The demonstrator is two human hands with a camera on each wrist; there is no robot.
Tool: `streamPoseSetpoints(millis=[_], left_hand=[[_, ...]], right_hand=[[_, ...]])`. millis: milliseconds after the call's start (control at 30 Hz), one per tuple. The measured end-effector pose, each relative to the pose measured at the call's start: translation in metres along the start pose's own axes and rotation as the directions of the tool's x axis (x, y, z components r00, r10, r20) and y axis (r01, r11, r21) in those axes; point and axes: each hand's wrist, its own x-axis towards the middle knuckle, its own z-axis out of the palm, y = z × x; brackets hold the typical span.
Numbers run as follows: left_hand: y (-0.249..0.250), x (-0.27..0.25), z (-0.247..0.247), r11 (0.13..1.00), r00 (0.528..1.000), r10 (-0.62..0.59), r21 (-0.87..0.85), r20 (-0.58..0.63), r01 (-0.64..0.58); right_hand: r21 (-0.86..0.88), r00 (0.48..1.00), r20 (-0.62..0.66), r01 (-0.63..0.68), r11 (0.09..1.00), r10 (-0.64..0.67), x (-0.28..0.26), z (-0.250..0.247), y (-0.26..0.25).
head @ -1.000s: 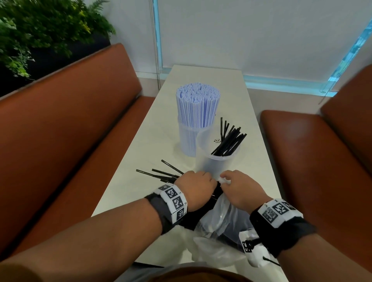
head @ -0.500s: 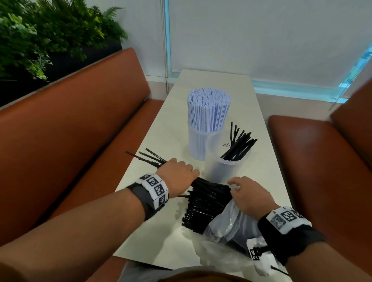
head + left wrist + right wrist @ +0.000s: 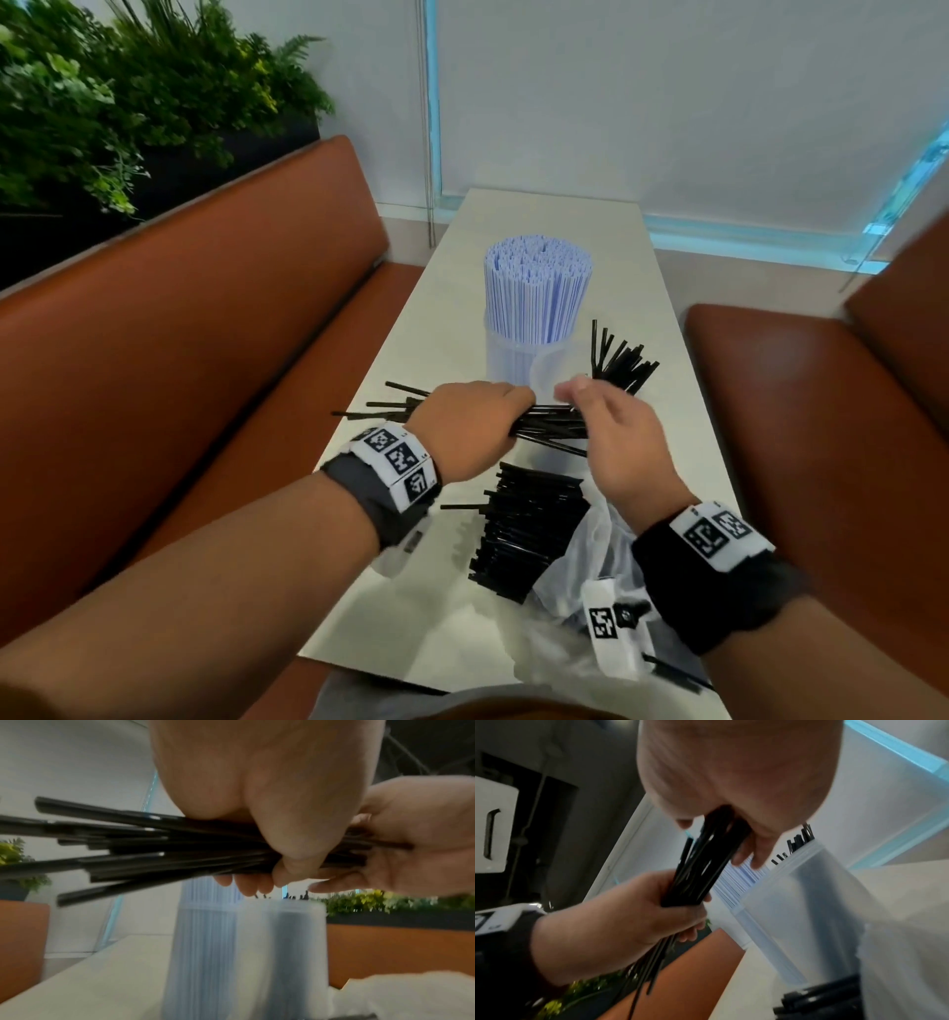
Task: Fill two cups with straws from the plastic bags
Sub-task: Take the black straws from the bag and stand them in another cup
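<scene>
My left hand (image 3: 472, 426) grips a bunch of black straws (image 3: 549, 424) held level above the table (image 3: 436, 329). My right hand (image 3: 606, 437) curls round the bunch's right end (image 3: 706, 862). Just behind stand two clear cups. The far one (image 3: 506, 354) is packed with pale blue straws (image 3: 539, 288). The near one (image 3: 552, 367) holds a few black straws (image 3: 624, 360) leaning right. On the table below my hands, a pile of black straws (image 3: 529, 524) spills from a clear plastic bag (image 3: 590, 560). The left wrist view shows the bunch (image 3: 154, 850) above both cups (image 3: 290, 953).
Brown benches flank the narrow table, one on the left (image 3: 205, 360) and one on the right (image 3: 821, 411). Green plants (image 3: 128, 103) rise behind the left bench. A white wall with a window frame (image 3: 719, 236) closes the far end. A marker tag (image 3: 611, 632) hangs under my right wrist.
My left hand has pulled a bunch of black straws out of the bag and lifted it. My right hand has let go of the bag and risen to the bunch's right end.
</scene>
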Motion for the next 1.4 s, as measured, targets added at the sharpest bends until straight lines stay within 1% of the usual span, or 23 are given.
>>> streamPoseSetpoints(millis=[67, 100, 200, 267, 333, 367, 400, 433, 467, 500, 533, 567, 600, 667, 733, 833, 967, 1033, 1100, 1167, 1233, 1300, 1400], left_hand=[[0.013, 0.007, -0.004, 1.000, 0.999, -0.003, -0.010, -0.039, 0.002], [0.017, 0.010, -0.005, 1.000, 0.999, -0.001, -0.006, -0.053, 0.001], [0.031, 0.016, -0.004, 0.999, 0.997, 0.018, -0.033, -0.078, -0.021], [0.033, 0.020, -0.008, 0.996, 0.997, -0.014, -0.093, -0.074, 0.008], [0.027, 0.022, -0.017, 0.968, 0.990, -0.108, -0.237, -0.089, 0.084], [0.024, 0.023, -0.025, 0.914, 0.977, -0.180, -0.387, -0.114, 0.124], [0.023, 0.025, -0.034, 0.806, 0.955, -0.259, -0.577, -0.143, 0.132], [0.025, 0.027, -0.046, 0.638, 0.928, -0.331, -0.765, -0.172, 0.086], [0.030, 0.029, -0.059, 0.444, 0.897, -0.388, -0.896, -0.212, -0.020], [0.034, 0.032, -0.072, 0.268, 0.866, -0.428, -0.951, -0.259, -0.153], [0.037, 0.035, -0.083, 0.137, 0.835, -0.460, -0.953, -0.302, -0.269], [0.038, 0.039, -0.092, 0.054, 0.804, -0.494, -0.934, -0.332, -0.353], [0.040, 0.042, -0.098, -0.001, 0.773, -0.530, -0.911, -0.348, -0.411], [0.044, 0.047, -0.101, -0.081, 0.727, -0.595, -0.873, -0.344, -0.480], [0.052, 0.051, -0.095, -0.118, 0.720, -0.616, -0.866, -0.321, -0.487], [0.059, 0.054, -0.093, -0.113, 0.715, -0.633, -0.878, -0.297, -0.465], [0.049, 0.057, -0.112, -0.104, 0.652, -0.681, -0.838, -0.333, -0.536], [0.041, 0.057, -0.125, -0.115, 0.624, -0.694, -0.799, -0.360, -0.589], [0.037, 0.059, -0.131, -0.139, 0.614, -0.693, -0.766, -0.378, -0.628], [0.044, 0.063, -0.125, -0.146, 0.630, -0.684, -0.777, -0.368, -0.612], [0.059, 0.065, -0.111, -0.121, 0.665, -0.674, -0.839, -0.323, -0.530], [0.066, 0.067, -0.094, -0.118, 0.707, -0.655, -0.888, -0.267, -0.445], [0.063, 0.068, -0.079, -0.152, 0.711, -0.669, -0.897, -0.214, -0.414]], right_hand=[[0.090, 0.989, -0.144, -0.022, 0.996, 0.035, 0.005, -0.002, -0.002], [0.131, 0.983, -0.169, -0.043, 0.990, 0.065, 0.007, -0.004, -0.003], [0.184, 0.986, -0.063, -0.143, 0.972, 0.156, 0.010, -0.002, -0.005], [0.259, 0.979, -0.069, -0.168, 0.951, 0.192, 0.011, -0.004, -0.007], [0.398, 0.952, -0.085, -0.237, 0.886, 0.293, 0.014, -0.011, -0.005], [0.453, 0.935, -0.070, -0.281, 0.846, 0.348, 0.015, -0.013, -0.003], [0.485, 0.917, -0.043, -0.327, 0.811, 0.396, 0.015, -0.014, 0.000], [0.502, 0.899, -0.013, -0.373, 0.781, 0.438, 0.015, -0.013, 0.001], [0.525, 0.878, 0.014, -0.414, 0.744, 0.478, 0.014, -0.010, 0.002], [0.555, 0.855, 0.041, -0.450, 0.700, 0.517, 0.013, -0.007, 0.002], [0.589, 0.831, 0.073, -0.482, 0.648, 0.552, 0.013, -0.006, 0.001], [0.623, 0.810, 0.108, -0.507, 0.596, 0.576, 0.013, -0.004, 0.000], [0.654, 0.795, 0.144, -0.523, 0.547, 0.589, 0.014, -0.003, -0.002], [0.700, 0.783, 0.196, -0.534, 0.474, 0.591, 0.015, 0.000, -0.006], [0.710, 0.790, 0.200, -0.525, 0.469, 0.580, 0.016, 0.001, -0.008], [0.659, 0.791, 0.092, -0.504, 0.559, 0.604, 0.018, -0.004, -0.005], [0.625, 0.773, -0.063, -0.462, 0.629, 0.631, 0.016, -0.016, 0.003], [0.639, 0.770, -0.088, -0.443, 0.629, 0.632, 0.015, -0.019, 0.004], [0.709, 0.773, -0.040, -0.425, 0.563, 0.633, 0.017, -0.024, 0.000], [0.784, 0.781, 0.054, -0.418, 0.458, 0.622, 0.020, -0.024, -0.008], [0.804, 0.796, 0.135, -0.436, 0.405, 0.590, 0.020, -0.018, -0.016], [0.797, 0.812, 0.173, -0.448, 0.406, 0.557, 0.019, -0.011, -0.019], [0.800, 0.823, 0.152, -0.428, 0.421, 0.548, 0.020, -0.011, -0.016]])
